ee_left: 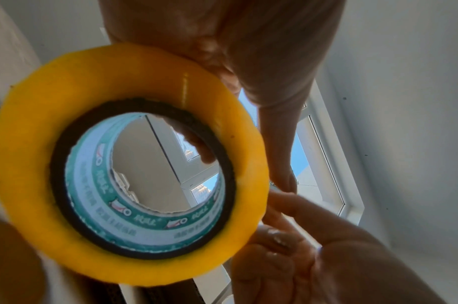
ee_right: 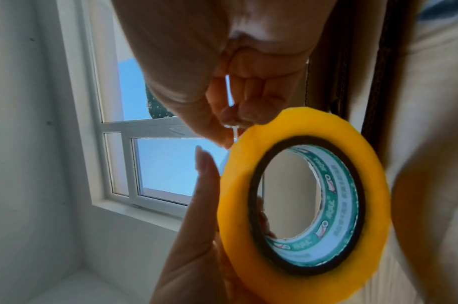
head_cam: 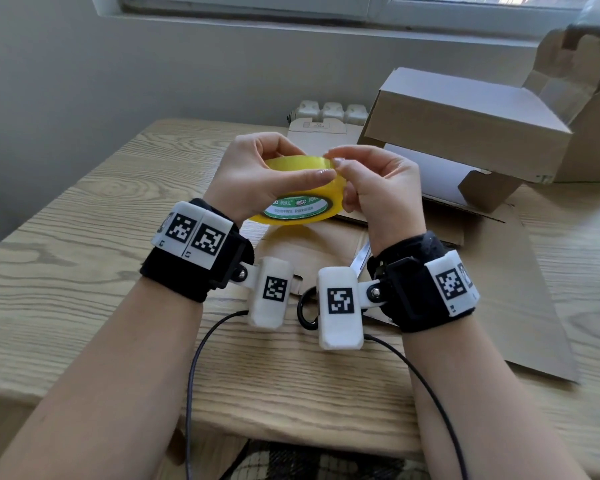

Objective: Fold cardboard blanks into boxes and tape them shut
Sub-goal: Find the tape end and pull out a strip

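Both hands hold a yellow tape roll (head_cam: 302, 192) with a green-printed core above the table, over a flat cardboard blank (head_cam: 499, 289). My left hand (head_cam: 253, 171) grips the roll, thumb lying along its outer face and fingers behind it. My right hand (head_cam: 371, 181) pinches at the roll's top outer edge with thumb and fingertips. In the left wrist view the tape roll (ee_left: 40, 164) fills the frame, the left hand (ee_left: 261, 61) above it and the right hand (ee_left: 326, 257) beside it. The right wrist view shows the right hand (ee_right: 196, 72) pinching at the tape roll's (ee_right: 375, 185) rim.
A folded cardboard box (head_cam: 465, 119) with an open flap stands at the back right, more cardboard behind it. Scissors (head_cam: 359, 259) lie on the blank under my wrists. The wooden table (head_cam: 84, 271) stretches left. A window is behind.
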The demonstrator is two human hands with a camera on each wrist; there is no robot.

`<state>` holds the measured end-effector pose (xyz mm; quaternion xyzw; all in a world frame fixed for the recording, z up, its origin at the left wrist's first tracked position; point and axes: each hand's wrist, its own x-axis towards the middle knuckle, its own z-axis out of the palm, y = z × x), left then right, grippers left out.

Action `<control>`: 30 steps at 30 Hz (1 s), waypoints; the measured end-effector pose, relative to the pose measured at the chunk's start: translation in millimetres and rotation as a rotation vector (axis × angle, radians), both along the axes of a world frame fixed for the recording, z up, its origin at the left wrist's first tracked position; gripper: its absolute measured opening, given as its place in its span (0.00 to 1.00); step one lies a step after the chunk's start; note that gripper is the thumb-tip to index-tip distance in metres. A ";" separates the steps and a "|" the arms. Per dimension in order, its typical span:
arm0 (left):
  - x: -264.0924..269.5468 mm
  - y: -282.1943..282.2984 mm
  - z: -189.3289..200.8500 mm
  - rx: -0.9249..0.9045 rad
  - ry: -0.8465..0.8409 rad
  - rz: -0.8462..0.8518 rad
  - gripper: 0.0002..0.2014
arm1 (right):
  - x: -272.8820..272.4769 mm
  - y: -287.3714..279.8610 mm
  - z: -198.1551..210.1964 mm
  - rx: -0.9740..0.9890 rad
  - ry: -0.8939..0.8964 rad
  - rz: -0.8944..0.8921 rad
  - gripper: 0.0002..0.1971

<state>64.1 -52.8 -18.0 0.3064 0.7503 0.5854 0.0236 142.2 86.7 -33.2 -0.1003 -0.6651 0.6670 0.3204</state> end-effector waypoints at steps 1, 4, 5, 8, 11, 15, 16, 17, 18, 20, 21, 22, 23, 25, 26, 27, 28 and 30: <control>0.7 -0.2 1.0 0.008 0.018 0.010 0.24 | -0.6 -0.1 0.6 0.023 0.012 0.001 0.03; 3.3 -0.7 5.1 0.029 0.110 0.045 0.23 | -2.5 2.5 1.0 0.191 0.000 -0.059 0.09; 3.9 -1.2 6.8 0.034 0.133 0.051 0.23 | -2.5 2.7 1.9 0.251 -0.013 -0.087 0.11; 6.0 -2.0 8.9 0.030 0.168 0.061 0.24 | -2.0 1.3 5.6 0.408 -0.046 -0.124 0.11; 7.2 -2.1 8.1 -0.045 0.222 0.105 0.28 | -1.5 2.0 6.2 0.565 -0.135 -0.085 0.12; 9.6 -6.8 13.5 -0.134 0.302 0.161 0.30 | 4.7 5.2 9.2 0.724 -0.208 -0.046 0.10; 11.2 -7.7 15.3 -0.157 0.330 0.173 0.30 | 7.0 5.4 11.3 0.762 -0.215 -0.051 0.10; 13.0 -8.3 16.9 -0.177 0.360 0.185 0.30 | 9.0 4.7 13.3 0.796 -0.216 -0.055 0.10; 14.7 -8.3 17.9 -0.194 0.392 0.198 0.30 | 10.3 4.0 14.6 0.828 -0.217 -0.061 0.10; 17.8 -7.6 19.1 -0.225 0.451 0.217 0.29 | 11.1 1.2 15.5 0.886 -0.218 -0.084 0.09; 18.7 -7.3 19.5 -0.239 0.474 0.226 0.30 | 10.9 -0.1 15.5 0.903 -0.218 -0.099 0.09; 19.3 -7.1 19.7 -0.252 0.493 0.238 0.30 | 10.5 -1.1 15.4 0.913 -0.213 -0.114 0.08; 19.8 -7.1 19.7 -0.264 0.509 0.250 0.30 | 10.3 -1.7 15.3 0.918 -0.204 -0.128 0.08; 19.9 -7.6 19.7 -0.275 0.534 0.267 0.30 | 10.3 -1.8 15.4 0.913 -0.184 -0.146 0.09; 20.1 -7.7 20.0 -0.275 0.541 0.270 0.30 | 10.4 -1.7 15.4 0.905 -0.177 -0.146 0.10; 20.4 -7.7 20.3 -0.274 0.544 0.271 0.30 | 10.5 -1.7 15.4 0.897 -0.172 -0.141 0.10; 20.5 -7.8 20.7 -0.274 0.541 0.271 0.30 | 10.8 -2.1 15.5 0.892 -0.168 -0.136 0.10; 20.7 -7.6 20.6 -0.279 0.535 0.271 0.30 | 10.4 -2.3 14.8 0.892 -0.170 -0.133 0.10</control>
